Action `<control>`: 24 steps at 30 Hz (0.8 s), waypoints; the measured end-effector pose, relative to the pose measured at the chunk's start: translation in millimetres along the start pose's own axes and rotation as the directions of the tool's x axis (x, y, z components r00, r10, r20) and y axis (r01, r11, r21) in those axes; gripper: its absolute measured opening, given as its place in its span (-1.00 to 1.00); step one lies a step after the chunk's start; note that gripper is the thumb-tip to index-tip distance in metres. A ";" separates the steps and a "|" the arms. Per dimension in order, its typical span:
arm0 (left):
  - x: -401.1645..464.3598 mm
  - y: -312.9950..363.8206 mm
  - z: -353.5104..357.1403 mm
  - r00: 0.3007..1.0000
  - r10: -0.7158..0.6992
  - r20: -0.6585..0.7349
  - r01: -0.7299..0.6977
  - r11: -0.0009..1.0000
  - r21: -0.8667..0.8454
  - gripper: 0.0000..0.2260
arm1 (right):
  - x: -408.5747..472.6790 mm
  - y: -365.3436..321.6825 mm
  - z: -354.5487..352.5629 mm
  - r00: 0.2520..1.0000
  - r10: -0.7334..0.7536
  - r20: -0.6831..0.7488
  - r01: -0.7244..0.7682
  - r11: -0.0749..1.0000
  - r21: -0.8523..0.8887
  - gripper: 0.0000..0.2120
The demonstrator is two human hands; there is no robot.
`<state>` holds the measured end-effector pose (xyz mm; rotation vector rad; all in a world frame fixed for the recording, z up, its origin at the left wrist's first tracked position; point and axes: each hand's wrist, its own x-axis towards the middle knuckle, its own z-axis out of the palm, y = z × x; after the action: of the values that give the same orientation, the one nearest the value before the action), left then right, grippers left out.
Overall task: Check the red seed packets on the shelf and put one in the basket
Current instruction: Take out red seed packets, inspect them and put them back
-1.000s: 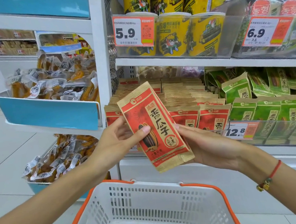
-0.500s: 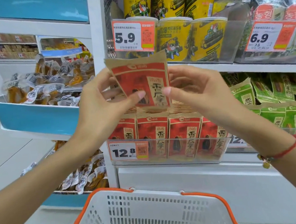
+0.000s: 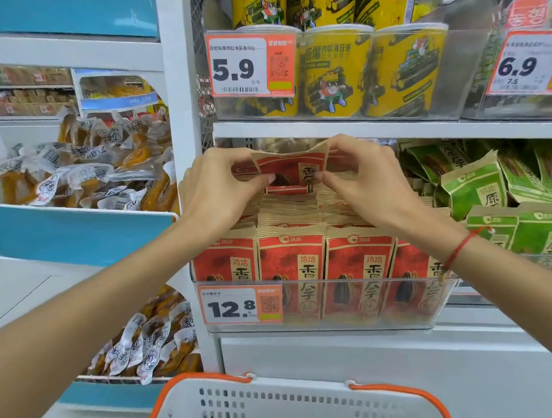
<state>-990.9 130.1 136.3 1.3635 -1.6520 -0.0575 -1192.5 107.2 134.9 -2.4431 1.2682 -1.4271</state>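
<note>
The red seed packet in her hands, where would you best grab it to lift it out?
By its folded top edge, from above: the red seed packet stands upright over the packed rows, top free, lower part hidden. The left hand and right hand pinch its upper sides.

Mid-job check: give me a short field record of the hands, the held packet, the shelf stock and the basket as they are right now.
left hand: pinches the held packet's left side
right hand: pinches its right side
held packet: red, upright, raised over the back rows of red packets
red packets: standing in rows behind a clear shelf front
price tag: 12.8
green packets: right of the red ones
basket: white with orange rim, below the shelf; no packet visible in the part shown
task state: packet not yet in basket
</note>
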 end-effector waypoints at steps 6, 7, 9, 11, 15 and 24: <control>15.0 -4.5 -0.3 0.999 0.012 0.032 -0.011 1.000 -0.021 -0.96 | 15.9 2.8 4.8 0.996 0.083 0.010 -0.083 0.972 0.218 -0.76; 16.5 -6.6 -0.5 1.000 0.018 0.017 -0.017 0.999 -0.051 -0.96 | 16.3 3.1 5.2 0.997 0.075 0.002 -0.074 0.969 0.234 -0.76; 18.1 -10.8 -0.8 1.000 0.030 0.006 -0.029 0.995 -0.091 -0.94 | 15.8 4.5 6.1 0.998 0.061 -0.006 -0.058 0.968 0.245 -0.76; 18.8 -14.4 1.0 0.998 0.035 0.044 -0.031 0.995 -0.096 -0.93 | 15.5 6.6 7.1 0.997 0.071 0.016 -0.073 0.973 0.218 -0.78; 23.5 -19.7 6.1 0.990 0.043 0.131 -0.029 0.994 -0.108 -0.88 | 18.6 10.3 7.8 0.996 0.063 0.057 -0.068 0.993 0.095 -0.85; 31.9 -19.1 -1.5 0.987 0.103 0.120 -0.092 0.991 -0.092 -0.83 | 26.2 3.1 4.2 0.997 0.076 0.020 -0.078 0.987 0.140 -0.91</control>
<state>-973.3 98.9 146.1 1.2332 -1.7971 -0.1578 -1185.0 86.3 149.8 -2.2837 1.2007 -1.4250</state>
